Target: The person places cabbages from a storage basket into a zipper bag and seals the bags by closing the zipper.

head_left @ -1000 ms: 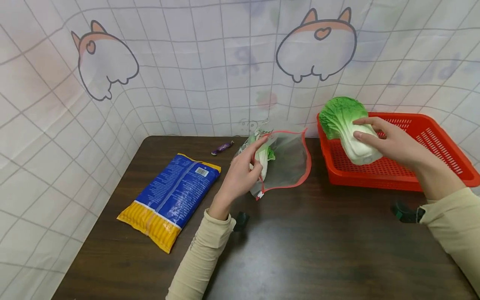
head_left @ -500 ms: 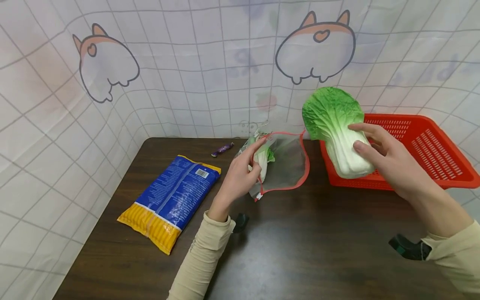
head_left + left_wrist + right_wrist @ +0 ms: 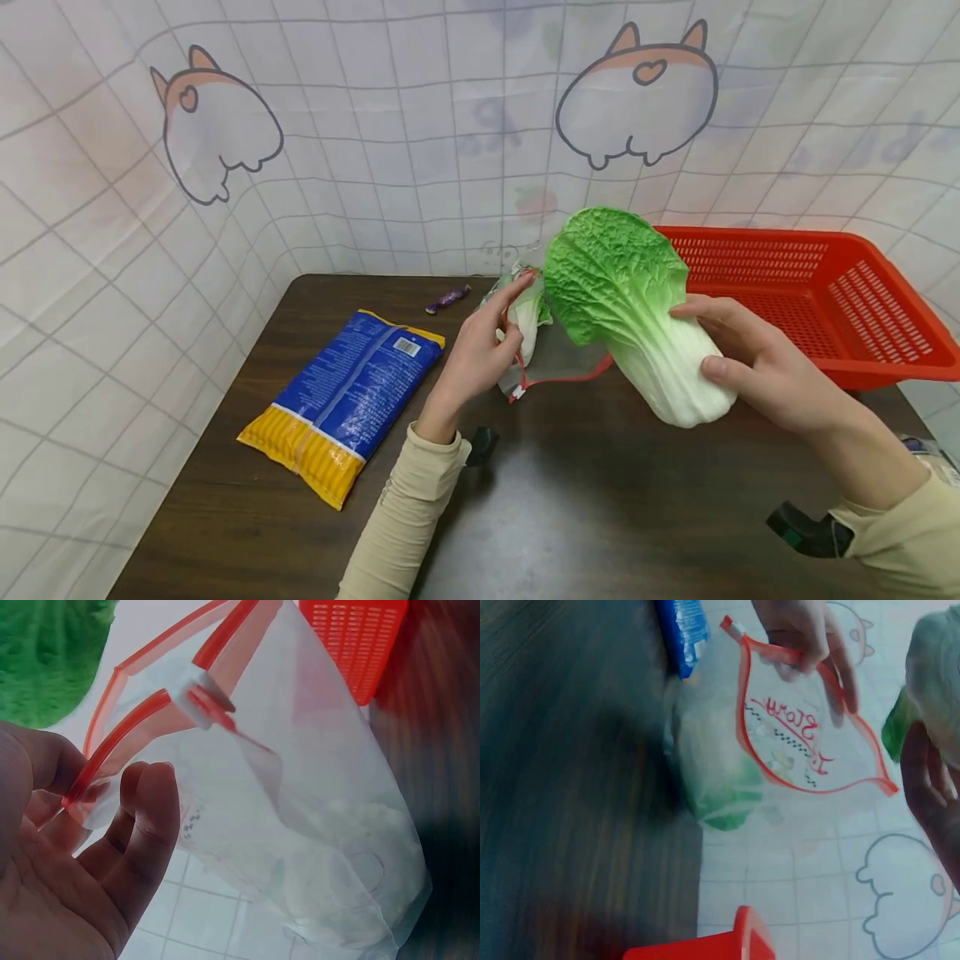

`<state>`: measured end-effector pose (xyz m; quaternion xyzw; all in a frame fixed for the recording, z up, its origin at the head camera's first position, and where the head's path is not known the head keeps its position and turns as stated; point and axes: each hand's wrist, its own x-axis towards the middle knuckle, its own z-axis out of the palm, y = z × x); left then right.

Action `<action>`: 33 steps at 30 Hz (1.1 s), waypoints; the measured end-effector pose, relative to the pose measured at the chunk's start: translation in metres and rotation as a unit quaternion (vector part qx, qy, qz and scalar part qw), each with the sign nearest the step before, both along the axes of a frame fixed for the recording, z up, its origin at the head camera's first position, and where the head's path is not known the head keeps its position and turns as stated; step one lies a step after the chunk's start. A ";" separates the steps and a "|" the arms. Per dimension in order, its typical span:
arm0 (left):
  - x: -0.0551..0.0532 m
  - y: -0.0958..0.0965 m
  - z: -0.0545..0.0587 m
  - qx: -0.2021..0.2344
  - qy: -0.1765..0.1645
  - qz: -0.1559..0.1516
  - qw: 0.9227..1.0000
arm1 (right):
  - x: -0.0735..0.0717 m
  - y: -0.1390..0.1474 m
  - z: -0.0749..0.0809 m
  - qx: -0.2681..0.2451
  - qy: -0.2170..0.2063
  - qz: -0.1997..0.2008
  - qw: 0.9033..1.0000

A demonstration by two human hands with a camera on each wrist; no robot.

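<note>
My right hand (image 3: 772,371) grips a napa cabbage (image 3: 626,308) by its white base, holding it up with its green leaves leaning left. It overlaps the mouth of a clear zip bag (image 3: 558,358). My left hand (image 3: 480,354) pinches that bag's red-trimmed rim (image 3: 124,735); the mouth gapes open, as the right wrist view shows. Another leafy vegetable (image 3: 527,325), white-stemmed with green leaves, lies inside the bag. A white slider (image 3: 199,697) sits on the zip near the left fingers.
A red plastic basket (image 3: 847,367) stands at the back right, behind the right hand. Left of the bag lie a blue and yellow packet (image 3: 348,400) and a small purple-wrapped candy (image 3: 447,299). A printed grid curtain (image 3: 397,167) hangs along the table's back edge.
The right hand has carried the cabbage from over the red basket leftward and nearer, to the bag's mouth. The left hand has stayed at the bag's rim.
</note>
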<state>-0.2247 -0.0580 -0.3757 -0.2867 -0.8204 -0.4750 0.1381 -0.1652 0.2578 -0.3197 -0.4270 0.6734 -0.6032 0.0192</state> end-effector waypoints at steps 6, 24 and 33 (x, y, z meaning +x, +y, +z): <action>0.001 -0.001 0.001 -0.002 -0.015 0.002 1.000 | -0.005 -0.004 -0.011 0.013 0.005 0.057 0.998; -0.001 0.002 0.002 0.017 0.016 -0.011 1.000 | -0.005 -0.023 -0.016 0.308 -0.027 -0.203 0.929; 0.001 0.004 0.002 0.002 0.042 -0.019 0.999 | -0.009 -0.035 -0.001 0.335 -0.079 -0.210 0.915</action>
